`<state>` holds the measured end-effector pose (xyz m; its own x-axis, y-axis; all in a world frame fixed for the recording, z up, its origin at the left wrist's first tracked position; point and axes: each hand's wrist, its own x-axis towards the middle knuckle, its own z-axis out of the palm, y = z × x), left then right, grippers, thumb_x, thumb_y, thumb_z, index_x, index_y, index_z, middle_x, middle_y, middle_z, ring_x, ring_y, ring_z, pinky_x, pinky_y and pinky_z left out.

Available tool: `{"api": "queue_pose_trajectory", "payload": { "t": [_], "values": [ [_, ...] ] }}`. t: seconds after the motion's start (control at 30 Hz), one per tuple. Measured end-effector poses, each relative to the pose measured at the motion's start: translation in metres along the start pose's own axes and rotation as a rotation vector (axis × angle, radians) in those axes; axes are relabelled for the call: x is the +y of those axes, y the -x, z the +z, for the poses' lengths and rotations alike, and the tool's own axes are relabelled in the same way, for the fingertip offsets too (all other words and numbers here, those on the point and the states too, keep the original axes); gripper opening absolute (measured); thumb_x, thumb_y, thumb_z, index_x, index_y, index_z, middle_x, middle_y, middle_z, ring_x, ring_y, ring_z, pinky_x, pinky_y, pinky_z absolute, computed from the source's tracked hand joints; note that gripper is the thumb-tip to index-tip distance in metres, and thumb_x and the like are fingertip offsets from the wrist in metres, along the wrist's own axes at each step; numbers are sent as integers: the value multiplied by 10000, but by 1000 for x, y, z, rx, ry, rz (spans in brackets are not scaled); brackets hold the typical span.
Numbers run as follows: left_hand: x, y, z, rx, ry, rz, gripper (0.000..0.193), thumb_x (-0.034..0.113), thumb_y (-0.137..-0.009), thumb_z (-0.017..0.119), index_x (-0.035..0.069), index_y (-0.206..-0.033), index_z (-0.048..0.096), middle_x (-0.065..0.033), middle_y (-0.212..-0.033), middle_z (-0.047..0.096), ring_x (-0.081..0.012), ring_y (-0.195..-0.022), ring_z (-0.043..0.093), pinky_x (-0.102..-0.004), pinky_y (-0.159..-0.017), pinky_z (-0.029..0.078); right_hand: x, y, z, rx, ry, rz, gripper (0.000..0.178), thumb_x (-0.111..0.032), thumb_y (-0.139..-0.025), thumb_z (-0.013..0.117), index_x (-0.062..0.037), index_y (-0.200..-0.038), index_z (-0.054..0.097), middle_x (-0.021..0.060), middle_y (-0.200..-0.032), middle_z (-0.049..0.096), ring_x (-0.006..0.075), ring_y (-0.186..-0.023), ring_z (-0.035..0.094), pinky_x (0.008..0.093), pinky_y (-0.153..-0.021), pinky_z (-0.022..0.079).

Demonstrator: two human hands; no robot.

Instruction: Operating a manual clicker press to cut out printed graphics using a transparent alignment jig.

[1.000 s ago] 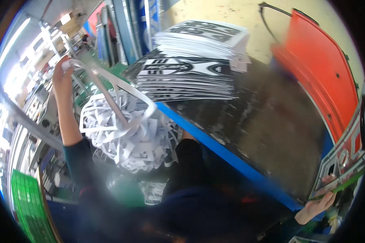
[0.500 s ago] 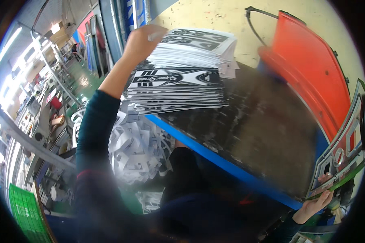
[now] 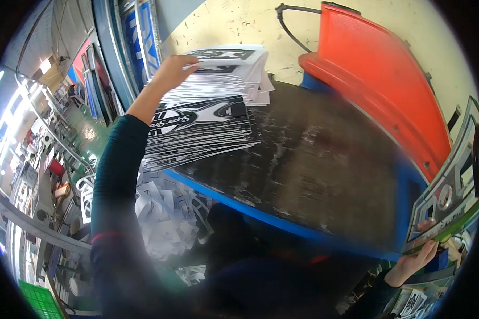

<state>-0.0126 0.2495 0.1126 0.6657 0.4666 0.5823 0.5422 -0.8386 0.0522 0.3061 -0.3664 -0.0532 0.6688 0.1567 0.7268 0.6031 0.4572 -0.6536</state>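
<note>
My left hand (image 3: 171, 73) is at the left side of a stack of printed sheets (image 3: 237, 74) on the table, its fingers closed on the edge of a white sheet with black print. In front of that stack lies a fanned pile of black-and-white printed sheets (image 3: 202, 119), slightly askew. Far to the right, my right hand (image 3: 412, 263) grips the lower green edge of an upright framed panel (image 3: 444, 210). The panel has a glossy face with patterned shapes, and some of my fingers are hidden behind its edge.
The dark worn tabletop (image 3: 303, 154) has a blue front edge (image 3: 234, 207). A large red curved panel (image 3: 378, 80) stands against the yellow wall (image 3: 223, 21). White paper offcuts (image 3: 162, 218) heap below the table at left. A green crate (image 3: 40, 297) sits lower left.
The view has turned, so table and stacks appear further left. My left hand has come down slightly against the stack's left side. My right hand keeps its grip on the framed panel.
</note>
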Motion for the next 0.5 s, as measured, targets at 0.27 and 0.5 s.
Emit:
{"api": "queue_pose_trajectory", "payload": {
  "t": [0.27,0.5],
  "values": [
    [88,2,-8,241,-2,166,225,176,-933,573,16,-1064,660,-211,-1004,656,-396,-917,629,-390,-784,493,7,16,10,310,98,18,521,-369,-931,544,78,-1200,545,191,-1100,631,252,-970,603,386,-905,447],
    [275,92,3,-62,430,332,449,-117,-884,389,-25,-1303,522,-192,-1289,579,-292,-1204,561,-353,-1017,426,-37,-4,47,245,281,64,604,-463,-877,621,90,-1116,584,137,-979,656,190,-882,604,314,-830,452]
  ]
}}
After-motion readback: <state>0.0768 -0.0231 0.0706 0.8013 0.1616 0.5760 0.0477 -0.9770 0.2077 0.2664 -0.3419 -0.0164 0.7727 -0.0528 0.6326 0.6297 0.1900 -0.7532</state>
